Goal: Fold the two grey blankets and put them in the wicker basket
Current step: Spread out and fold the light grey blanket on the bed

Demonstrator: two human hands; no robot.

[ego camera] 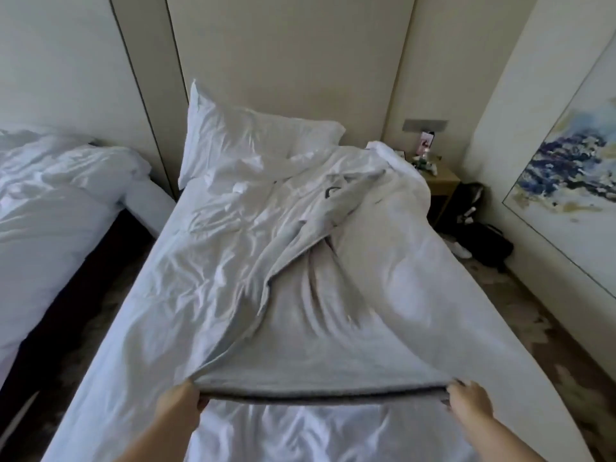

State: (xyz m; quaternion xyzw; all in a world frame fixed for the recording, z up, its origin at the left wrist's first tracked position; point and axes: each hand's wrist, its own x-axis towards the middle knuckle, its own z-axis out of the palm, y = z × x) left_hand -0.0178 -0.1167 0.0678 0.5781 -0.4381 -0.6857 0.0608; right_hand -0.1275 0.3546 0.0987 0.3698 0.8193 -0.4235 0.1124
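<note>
The bed point(160, 328) is all rumpled white linen. The grey blanket point(310, 335) runs up its middle, flat near you, then twisted and bunched toward the pillow point(246, 135). If you pull the hem toward you, that far end will likely snag the loose duvet point(400, 261) or stay twisted, spoiling the fold. The cloth looks thin, soft and pale, with a darker edge. Your left hand point(181, 400) and right hand point(468, 401) each hold a near corner, fingers point(463, 385) clenched on the taut hem. No basket shows.

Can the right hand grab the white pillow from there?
Probably not. The right hand grips the near edge of the grey blanket at the foot of the bed, and the white pillow sits far off at its head, the whole bed between them.
</note>
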